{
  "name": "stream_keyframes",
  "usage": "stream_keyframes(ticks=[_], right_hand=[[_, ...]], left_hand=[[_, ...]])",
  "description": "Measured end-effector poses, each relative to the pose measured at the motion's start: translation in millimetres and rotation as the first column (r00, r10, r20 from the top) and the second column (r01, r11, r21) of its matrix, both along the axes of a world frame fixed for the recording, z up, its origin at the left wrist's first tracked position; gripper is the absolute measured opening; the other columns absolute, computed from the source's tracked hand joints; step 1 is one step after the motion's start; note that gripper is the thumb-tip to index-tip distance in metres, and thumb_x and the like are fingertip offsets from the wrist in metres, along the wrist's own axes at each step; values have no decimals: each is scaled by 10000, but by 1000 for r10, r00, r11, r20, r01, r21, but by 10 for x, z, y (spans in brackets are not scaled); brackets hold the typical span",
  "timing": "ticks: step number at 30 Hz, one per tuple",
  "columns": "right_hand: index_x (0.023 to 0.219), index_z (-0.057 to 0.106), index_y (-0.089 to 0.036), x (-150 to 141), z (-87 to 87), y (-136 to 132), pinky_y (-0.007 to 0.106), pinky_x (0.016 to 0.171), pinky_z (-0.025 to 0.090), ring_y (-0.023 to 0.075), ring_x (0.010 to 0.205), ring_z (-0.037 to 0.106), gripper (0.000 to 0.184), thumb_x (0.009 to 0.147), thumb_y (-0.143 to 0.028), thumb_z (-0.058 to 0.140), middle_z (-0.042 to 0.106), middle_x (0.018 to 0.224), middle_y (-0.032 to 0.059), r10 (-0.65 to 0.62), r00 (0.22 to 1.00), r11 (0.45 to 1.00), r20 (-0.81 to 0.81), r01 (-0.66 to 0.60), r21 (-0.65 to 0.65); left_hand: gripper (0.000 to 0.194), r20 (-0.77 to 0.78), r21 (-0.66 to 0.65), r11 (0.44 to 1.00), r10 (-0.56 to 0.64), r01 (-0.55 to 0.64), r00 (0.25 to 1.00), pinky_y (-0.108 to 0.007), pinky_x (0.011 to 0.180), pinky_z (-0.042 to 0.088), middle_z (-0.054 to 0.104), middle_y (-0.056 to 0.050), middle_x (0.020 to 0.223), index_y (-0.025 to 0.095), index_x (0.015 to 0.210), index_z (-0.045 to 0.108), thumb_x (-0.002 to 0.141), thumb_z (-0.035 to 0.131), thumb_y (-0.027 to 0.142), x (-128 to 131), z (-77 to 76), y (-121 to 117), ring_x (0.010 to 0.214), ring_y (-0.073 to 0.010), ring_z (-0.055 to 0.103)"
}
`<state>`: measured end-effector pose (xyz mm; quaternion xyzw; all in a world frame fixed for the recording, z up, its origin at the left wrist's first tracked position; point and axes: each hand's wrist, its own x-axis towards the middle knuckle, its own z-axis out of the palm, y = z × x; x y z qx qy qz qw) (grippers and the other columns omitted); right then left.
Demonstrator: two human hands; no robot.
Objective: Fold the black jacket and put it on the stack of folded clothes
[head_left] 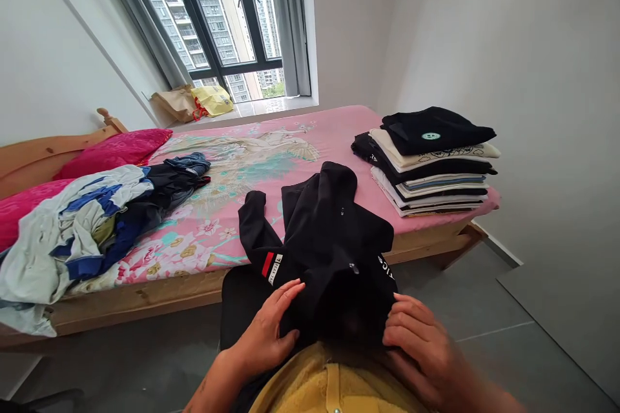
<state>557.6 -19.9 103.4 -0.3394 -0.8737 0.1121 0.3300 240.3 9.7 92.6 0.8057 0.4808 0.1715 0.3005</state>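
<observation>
A black jacket lies across the bed's front edge and hangs toward me. One sleeve stretches to the left and carries a red and white label; white lettering shows on the right side. My left hand rests against the jacket's near left part, its fingers stretched and the thumb apart. At the near right edge, my right hand has its fingers curled on the black cloth. The near part of the jacket is dark, so its folds there are hard to make out.
A tall stack of folded clothes stands on the bed's right end. Loose clothes are heaped at the left by pink pillows. The wooden bed frame borders the grey floor. Bags sit on the windowsill.
</observation>
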Motion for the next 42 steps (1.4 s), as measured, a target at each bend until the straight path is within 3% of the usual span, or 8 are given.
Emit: stream_keyframes(ticks=[5, 9, 12, 16, 20, 29, 33, 42], right_hand=[[889, 476, -221, 258, -358, -93, 441, 924, 427, 214, 940, 537, 229, 748, -46, 520, 576, 890, 33, -152, 987, 988, -52, 150, -31], [873, 457, -220, 358, -569, -138, 399, 825, 463, 230, 972, 526, 190, 763, -71, 502, 559, 893, 46, -244, 965, 968, -96, 236, -88], [857, 442, -219, 390, -659, -137, 376, 781, 465, 226, 954, 517, 160, 776, -87, 484, 541, 869, 46, -291, 951, 952, -104, 277, -130], [841, 439, -219, 423, -732, -109, 367, 784, 458, 220, 951, 513, 143, 771, -97, 465, 538, 870, 43, -348, 927, 934, -140, 329, -139], [820, 448, -222, 472, -801, -98, 353, 779, 457, 216, 939, 525, 121, 754, -120, 458, 543, 872, 38, -420, 893, 905, -164, 397, -155], [806, 472, -225, 504, -953, -127, 327, 771, 463, 193, 866, 547, 54, 762, -194, 468, 551, 910, 43, -592, 786, 790, -178, 521, -323], [776, 486, -222, 483, -956, -82, 312, 764, 464, 186, 835, 554, 41, 739, -240, 487, 563, 877, 26, -632, 747, 762, -208, 548, -346], [808, 482, -214, 483, -1036, -1, 312, 782, 445, 178, 829, 556, 84, 747, -271, 489, 573, 886, 23, -656, 717, 737, -237, 540, -407]], left_hand=[[576, 97, -19, 995, 98, -97, 990, -455, 1123, 307, 421, -68, 1430, 277, 1366, 393, 815, 527, 179, 37, -354, 2, 1327, -218, 374], [371, 179, 27, 991, 123, -130, 976, -415, 1075, 381, 527, -73, 1321, 247, 1238, 525, 874, 460, 214, 161, -403, 102, 1238, -195, 475], [343, 168, 48, 996, 68, -77, 983, -391, 1045, 411, 550, -67, 1278, 243, 1157, 575, 846, 458, 159, 228, -407, 146, 1195, -186, 505], [465, 106, 65, 997, 39, -46, 994, -388, 1055, 392, 511, -73, 1307, 235, 1186, 541, 758, 473, 67, 241, -486, 132, 1225, -190, 465], [439, 27, 96, 992, 81, -83, 996, -408, 1022, 402, 525, -80, 1257, 230, 1126, 542, 733, 476, 48, 171, -652, 113, 1190, -203, 478], [555, -222, 165, 986, 39, -2, 974, -461, 1002, 308, 523, -89, 1241, 238, 1112, 544, 604, 500, 19, 173, -925, 128, 1201, -269, 425], [508, -278, 179, 983, 80, -30, 957, -416, 935, 323, 550, -79, 1135, 223, 1068, 551, 598, 495, 36, 218, -986, 225, 1099, -249, 464], [259, -357, 169, 984, 4, 61, 934, -341, 800, 332, 553, -50, 883, 194, 786, 517, 563, 495, 66, 241, -1014, 369, 860, -209, 488]])
